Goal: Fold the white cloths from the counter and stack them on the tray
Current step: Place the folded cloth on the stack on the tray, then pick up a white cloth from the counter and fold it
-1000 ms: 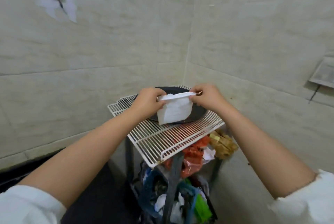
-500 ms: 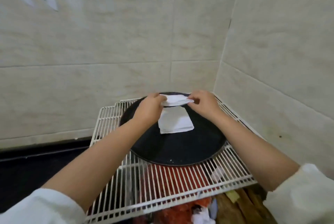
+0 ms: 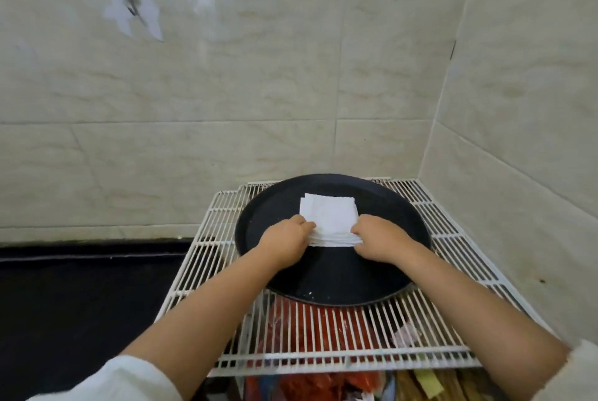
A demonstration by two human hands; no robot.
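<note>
A round black tray [image 3: 388, 258] lies on a white wire rack [image 3: 213, 258]. A small stack of folded white cloths [image 3: 328, 214] lies flat on the tray's middle. My left hand [image 3: 286, 237] pinches the stack's near left corner. My right hand [image 3: 377, 237] pinches its near right corner. Both hands rest low on the tray, their fingertips closed on the cloth edges. The near edge of the stack shows several layers.
The rack stands in a tiled corner, with walls close behind and to the right. Red plastic bags [image 3: 310, 326] and other clutter sit below the rack. A dark counter surface [image 3: 81, 297] spreads to the left.
My hands have lowered the folded cloth from the air onto the cloth lying on the tray. The view has moved closer to the tray and tilted down.
</note>
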